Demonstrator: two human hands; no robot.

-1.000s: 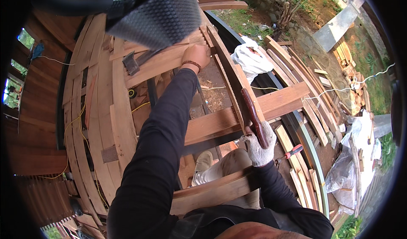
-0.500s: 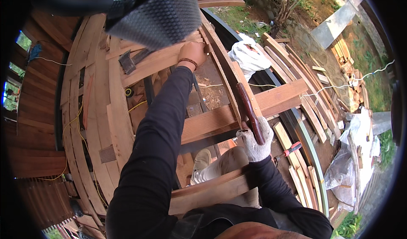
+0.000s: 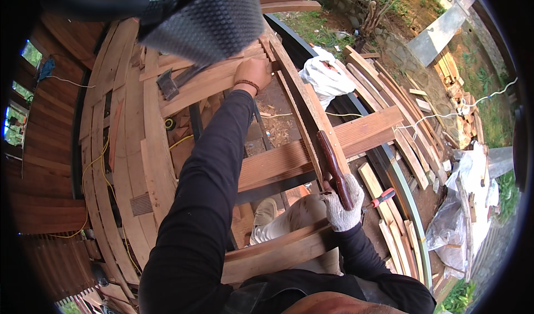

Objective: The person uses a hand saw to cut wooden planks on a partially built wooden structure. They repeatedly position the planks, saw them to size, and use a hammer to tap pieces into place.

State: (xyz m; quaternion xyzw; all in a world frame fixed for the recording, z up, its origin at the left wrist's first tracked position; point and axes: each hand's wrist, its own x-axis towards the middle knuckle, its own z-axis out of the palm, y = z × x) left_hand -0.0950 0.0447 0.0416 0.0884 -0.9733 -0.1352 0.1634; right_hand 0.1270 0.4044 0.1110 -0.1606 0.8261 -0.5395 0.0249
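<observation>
My bare left hand (image 3: 253, 74), with a beaded bracelet at the wrist, is closed at the far end of a long, narrow board (image 3: 311, 108); what its fingers hold is hidden. My white-gloved right hand (image 3: 343, 202) grips a tool with a long, polished red-brown wooden handle (image 3: 332, 163) along that board's near part; the tool's working end is unclear. A wide grooved plank (image 3: 370, 130) lies crosswise under the long board. A red-and-black handled tool (image 3: 382, 197) lies just right of my right hand, and a dark angular piece (image 3: 167, 86) is left of my left hand.
Curved planks (image 3: 130, 163) cover the left side, with a yellow cord. My leg and shoe (image 3: 264, 216) show in a frame gap. Loose strips (image 3: 364, 77), a white sack (image 3: 325, 77), plastic sheeting (image 3: 459, 214) and a wire are at right. A blurred dark object (image 3: 206, 19) blocks the top.
My right hand and the tool moved forward along the board by half a second ago, then back toward me. My left hand stays at the far end, only slightly shifted in view.
</observation>
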